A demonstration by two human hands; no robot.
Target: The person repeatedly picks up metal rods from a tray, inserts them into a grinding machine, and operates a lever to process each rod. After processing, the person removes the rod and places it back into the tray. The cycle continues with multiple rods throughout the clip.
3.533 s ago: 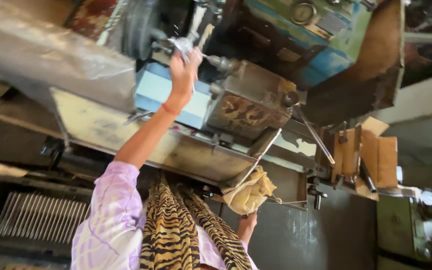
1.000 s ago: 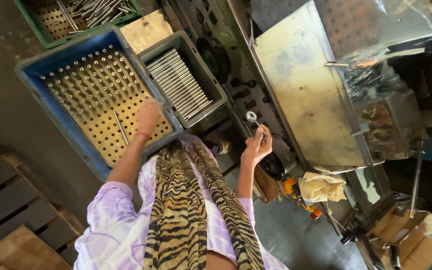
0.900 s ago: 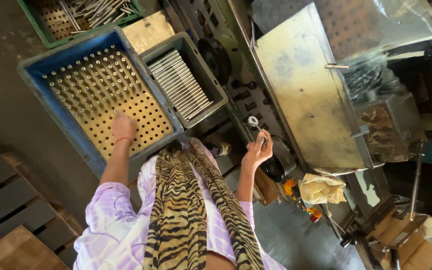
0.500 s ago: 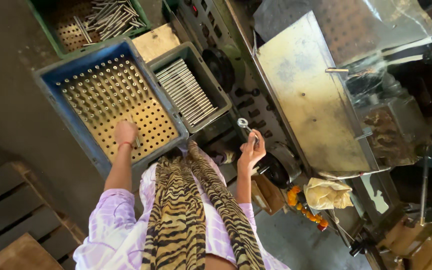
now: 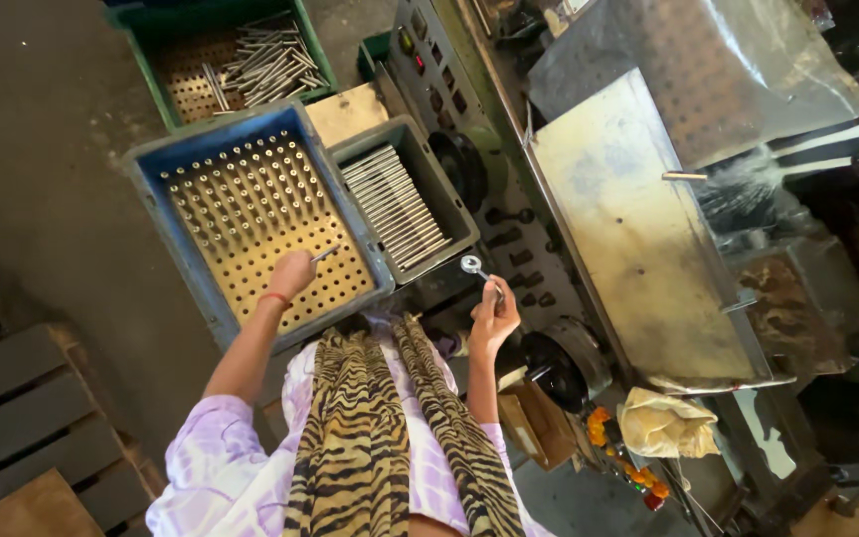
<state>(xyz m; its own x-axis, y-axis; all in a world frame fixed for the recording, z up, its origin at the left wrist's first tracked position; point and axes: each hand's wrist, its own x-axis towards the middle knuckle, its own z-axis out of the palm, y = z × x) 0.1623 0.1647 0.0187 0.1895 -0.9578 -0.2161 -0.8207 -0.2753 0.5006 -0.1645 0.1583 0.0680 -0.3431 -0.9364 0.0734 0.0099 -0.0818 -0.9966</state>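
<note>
— While the blue crate (image 5: 156, 189) sits on the floor w/ its perforated tray, what's beside it?
— Grey bin (image 5: 446, 194) of stacked rods, touching its right side; green crate (image 5: 156, 94) beyond.
— Hands?
— Left hand (image 5: 290, 274) over the tray's near-right corner, fingers pinching a thin metal pin (image 5: 325, 254). Right hand (image 5: 492, 316) near the grey bin's front corner, fingers gripping a ring-ended tool (image 5: 473, 267).
</note>
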